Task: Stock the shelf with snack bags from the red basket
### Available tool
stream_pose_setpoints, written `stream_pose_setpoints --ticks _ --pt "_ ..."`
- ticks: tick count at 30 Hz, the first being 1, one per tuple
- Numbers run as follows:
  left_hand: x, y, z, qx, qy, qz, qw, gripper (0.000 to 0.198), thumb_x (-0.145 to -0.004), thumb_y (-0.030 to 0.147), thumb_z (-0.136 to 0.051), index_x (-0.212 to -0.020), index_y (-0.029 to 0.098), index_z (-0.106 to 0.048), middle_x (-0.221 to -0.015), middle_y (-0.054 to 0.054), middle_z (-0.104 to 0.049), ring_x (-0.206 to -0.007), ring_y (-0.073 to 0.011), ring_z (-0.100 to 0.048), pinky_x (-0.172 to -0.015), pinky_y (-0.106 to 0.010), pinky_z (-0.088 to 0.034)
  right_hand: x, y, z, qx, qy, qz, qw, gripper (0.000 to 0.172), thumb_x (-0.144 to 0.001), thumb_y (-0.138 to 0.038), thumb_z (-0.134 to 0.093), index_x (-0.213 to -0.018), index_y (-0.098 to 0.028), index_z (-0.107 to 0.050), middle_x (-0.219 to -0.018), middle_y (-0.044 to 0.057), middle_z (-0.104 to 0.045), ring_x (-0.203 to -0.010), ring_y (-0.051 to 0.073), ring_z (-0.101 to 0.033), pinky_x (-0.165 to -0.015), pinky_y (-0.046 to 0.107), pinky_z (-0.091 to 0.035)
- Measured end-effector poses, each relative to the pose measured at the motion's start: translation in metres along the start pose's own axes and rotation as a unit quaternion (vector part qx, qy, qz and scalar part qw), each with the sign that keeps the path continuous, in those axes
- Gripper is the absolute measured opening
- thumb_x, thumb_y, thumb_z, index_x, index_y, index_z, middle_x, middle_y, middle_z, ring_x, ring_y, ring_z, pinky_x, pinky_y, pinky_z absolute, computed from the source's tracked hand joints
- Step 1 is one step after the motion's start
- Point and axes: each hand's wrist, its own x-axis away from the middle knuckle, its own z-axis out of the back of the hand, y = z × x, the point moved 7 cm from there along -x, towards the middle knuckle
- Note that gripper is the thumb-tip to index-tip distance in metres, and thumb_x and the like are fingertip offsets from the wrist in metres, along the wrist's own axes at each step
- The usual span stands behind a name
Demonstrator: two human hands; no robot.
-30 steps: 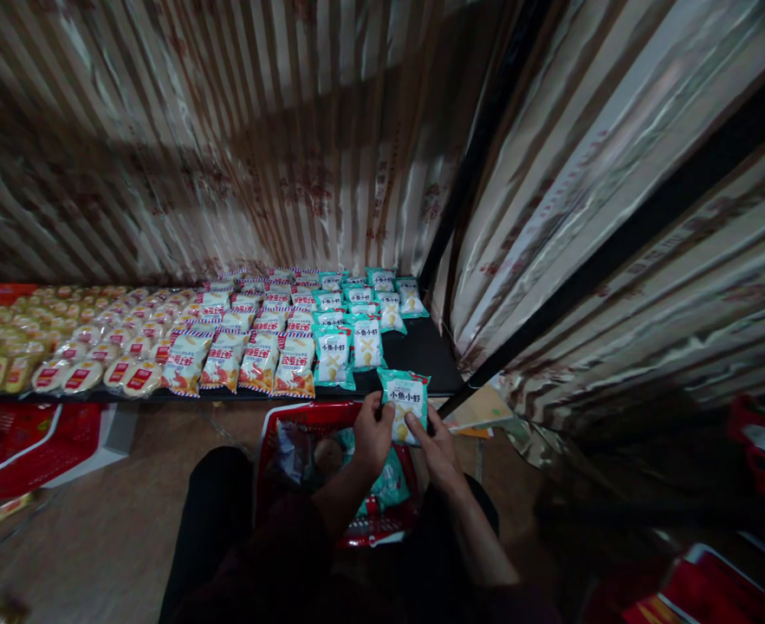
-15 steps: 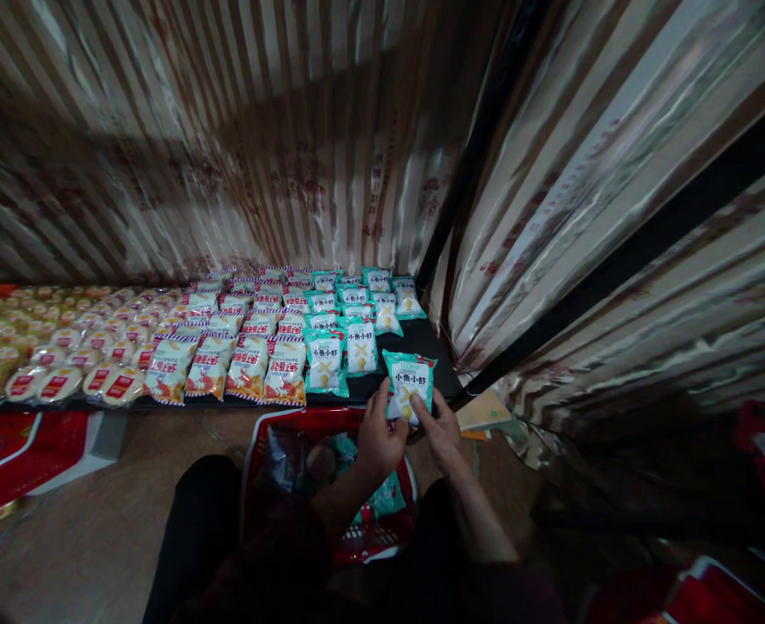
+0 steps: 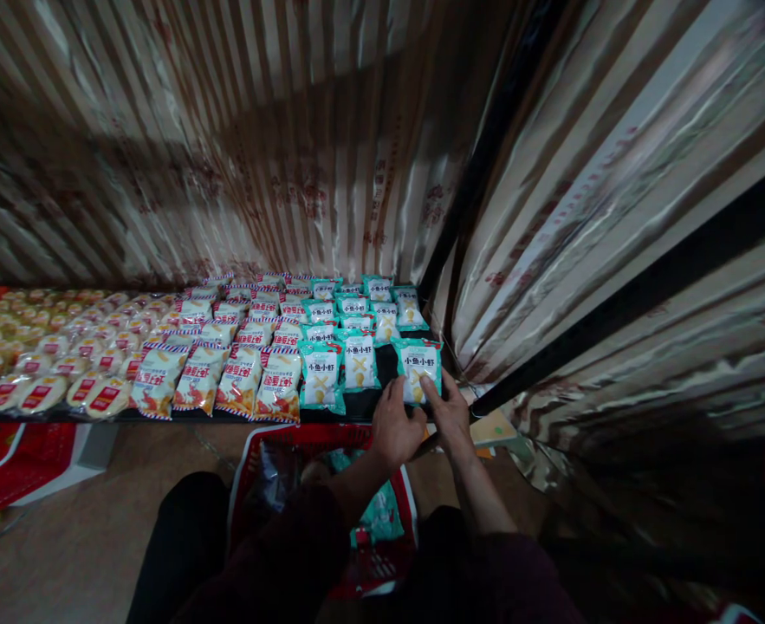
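A teal-and-white snack bag [image 3: 420,357] is held upright over the front right part of a black shelf [image 3: 359,404]. My right hand [image 3: 450,416] grips its lower right side, the thumb pressed on the front. At the lower left corner, my left hand [image 3: 396,429] is closed with its fingertips against the bag; part of its grip is hidden. Left of the held bag stand matching teal bags [image 3: 359,360] in rows. Beside those are rows of white-and-orange snack bags [image 3: 243,381] with striped edges.
Below my forearms a red basket [image 3: 239,485] holds more teal packets [image 3: 382,511] and a dark plastic wrapping. Round wrapped cakes [image 3: 42,394] fill the shelf's left side. Black metal poles [image 3: 551,347] and striped curtains [image 3: 330,173] enclose the back and right.
Both hands have moved the snack bag forward and slightly right, from in front of the shelf edge to over the shelf. My left hand's grip has shifted toward the bag's lower corner.
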Motion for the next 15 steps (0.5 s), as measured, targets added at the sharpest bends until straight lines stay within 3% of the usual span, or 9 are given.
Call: stream_pose_setpoints --ticks 15 --pt "-0.04 0.008 -0.006 -0.019 0.016 0.039 0.999 0.066 -0.078 0.01 -0.049 -0.143 0.005 -0.038 -0.153 -0.017 -0.031 -0.143 -0.0231 -0.026 -0.119 -0.032 -0.02 -0.058 0.004 -0.028 0.05 -0.004 0.047 0.998 0.067 -0.071 -0.059 -0.065 -0.123 -0.017 -0.061 -0.112 0.01 -0.07 -0.1 0.027 -0.065 -0.09 0.042 -0.052"
